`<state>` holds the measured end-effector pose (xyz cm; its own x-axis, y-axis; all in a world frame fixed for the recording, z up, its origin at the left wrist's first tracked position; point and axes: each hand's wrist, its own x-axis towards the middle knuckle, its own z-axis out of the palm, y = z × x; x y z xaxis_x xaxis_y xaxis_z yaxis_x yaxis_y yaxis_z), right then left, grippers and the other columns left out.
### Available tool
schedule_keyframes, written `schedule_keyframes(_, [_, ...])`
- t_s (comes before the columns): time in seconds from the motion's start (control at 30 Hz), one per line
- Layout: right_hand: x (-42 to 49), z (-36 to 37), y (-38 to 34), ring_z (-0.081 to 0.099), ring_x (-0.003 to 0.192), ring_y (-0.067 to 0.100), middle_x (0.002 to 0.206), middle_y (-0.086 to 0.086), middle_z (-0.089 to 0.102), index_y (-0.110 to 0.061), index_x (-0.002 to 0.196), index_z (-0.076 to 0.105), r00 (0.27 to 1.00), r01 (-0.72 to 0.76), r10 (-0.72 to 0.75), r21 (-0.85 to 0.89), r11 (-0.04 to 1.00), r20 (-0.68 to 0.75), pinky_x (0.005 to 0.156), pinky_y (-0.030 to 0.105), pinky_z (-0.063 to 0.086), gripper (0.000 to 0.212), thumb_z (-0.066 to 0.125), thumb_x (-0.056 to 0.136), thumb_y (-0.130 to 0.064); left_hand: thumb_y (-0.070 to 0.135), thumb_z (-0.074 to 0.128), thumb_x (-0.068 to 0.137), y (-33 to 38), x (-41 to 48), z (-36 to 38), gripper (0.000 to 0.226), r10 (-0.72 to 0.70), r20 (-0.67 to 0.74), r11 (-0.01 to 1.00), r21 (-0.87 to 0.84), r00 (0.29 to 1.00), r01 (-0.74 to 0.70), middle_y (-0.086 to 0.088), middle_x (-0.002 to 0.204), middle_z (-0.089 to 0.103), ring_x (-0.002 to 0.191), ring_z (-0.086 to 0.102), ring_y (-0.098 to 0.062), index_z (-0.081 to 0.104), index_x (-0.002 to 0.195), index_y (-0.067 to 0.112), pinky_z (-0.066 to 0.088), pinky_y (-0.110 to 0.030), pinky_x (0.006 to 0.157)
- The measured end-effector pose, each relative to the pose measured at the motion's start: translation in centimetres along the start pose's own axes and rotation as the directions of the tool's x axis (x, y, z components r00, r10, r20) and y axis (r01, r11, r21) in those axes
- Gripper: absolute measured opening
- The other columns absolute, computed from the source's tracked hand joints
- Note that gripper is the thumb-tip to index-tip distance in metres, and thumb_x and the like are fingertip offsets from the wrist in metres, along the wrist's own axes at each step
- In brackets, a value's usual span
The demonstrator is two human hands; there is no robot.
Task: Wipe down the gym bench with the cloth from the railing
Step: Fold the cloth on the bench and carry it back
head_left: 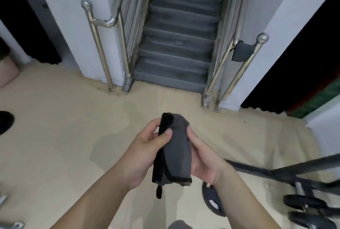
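A folded dark grey cloth (175, 152) with a black edge sits upright between both my hands, low in the middle of the head view. My left hand (143, 153) grips its left side, thumb pressed on the front. My right hand (204, 157) cups its right side from behind. A second grey cloth (242, 51) hangs over the steel railing (244, 63) right of the stairs. No gym bench is clearly visible.
Grey carpeted stairs (176, 48) rise straight ahead between two steel railings, the left railing (99, 44) beside a white wall. Black gym equipment bars (287, 171) and weight plates (305, 204) lie on the beige floor at lower right. A dark shoe (5, 121) shows at the left edge.
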<state>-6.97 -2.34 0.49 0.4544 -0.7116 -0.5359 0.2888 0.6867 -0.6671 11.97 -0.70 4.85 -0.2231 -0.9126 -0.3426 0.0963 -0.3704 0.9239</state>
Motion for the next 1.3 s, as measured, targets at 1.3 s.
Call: schedule_keyframes(1.3, [32.6,-59.4,-66.5,0.069,0.102,0.027,0.112,0.006,0.073,-0.021,0.125,0.061,0.414,0.374,-0.233,-0.069,0.925,-0.880,0.089,0.047,0.058,0.052,0.054,0.088,0.014,0.018,0.067,0.097,21.4,100.6,38.2,0.007,-0.244,0.175,0.896,0.417,0.954,0.153,-0.005,0.111,0.074,0.098,0.074,-0.028,0.067,0.102,0.024,0.067,-0.046,0.073])
